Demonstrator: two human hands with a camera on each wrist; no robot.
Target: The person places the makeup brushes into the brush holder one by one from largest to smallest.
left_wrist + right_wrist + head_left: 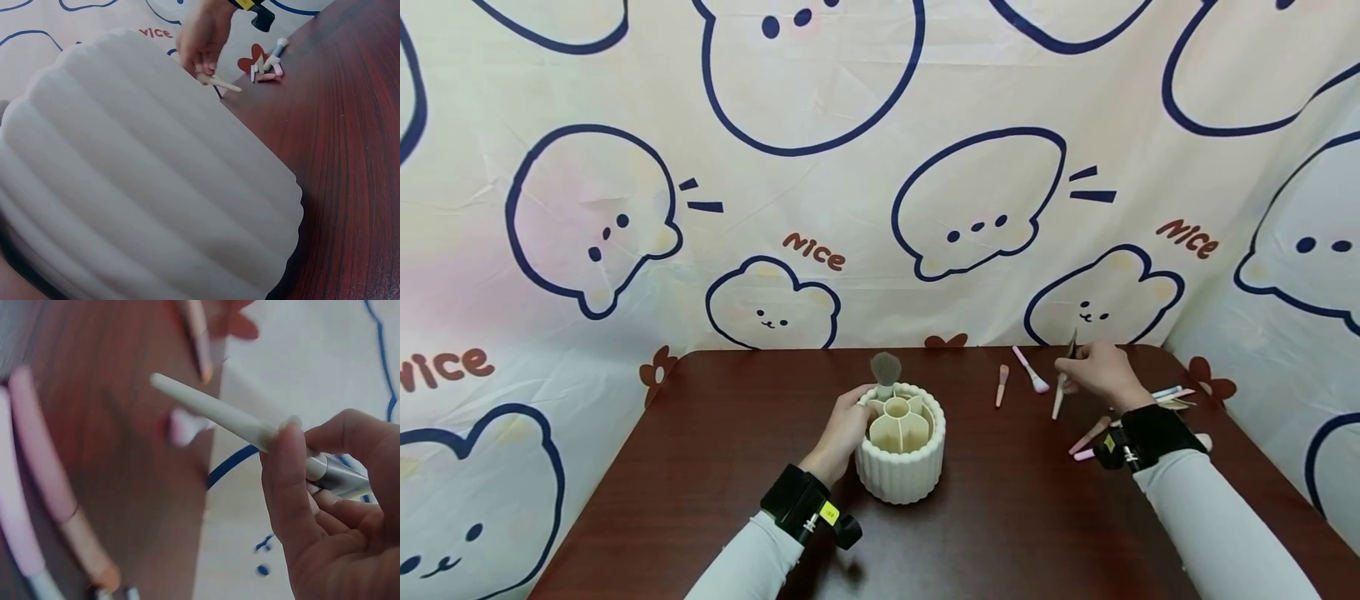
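Observation:
A cream, ribbed makeup brush holder [898, 471] with several inner compartments stands near the middle of the table. My left hand [844, 433] grips its left side, with the thumb by the rim. One makeup brush [886, 370] stands in the holder's back compartment, its grey-green bristles up. At the right, my right hand [1105, 375] pinches a makeup brush [219, 415] between thumb and fingers. Its pale handle slants downward and its metal ferrule lies inside the grip. The ribbed wall fills most of the left wrist view.
Two small pink brushes [1002, 386] lie to the left of my right hand, one by the table's back edge. More brushes [1092, 435] lie in a loose pile under and beside my right wrist. A patterned cloth [865, 208] hangs behind the dark brown table [722, 483].

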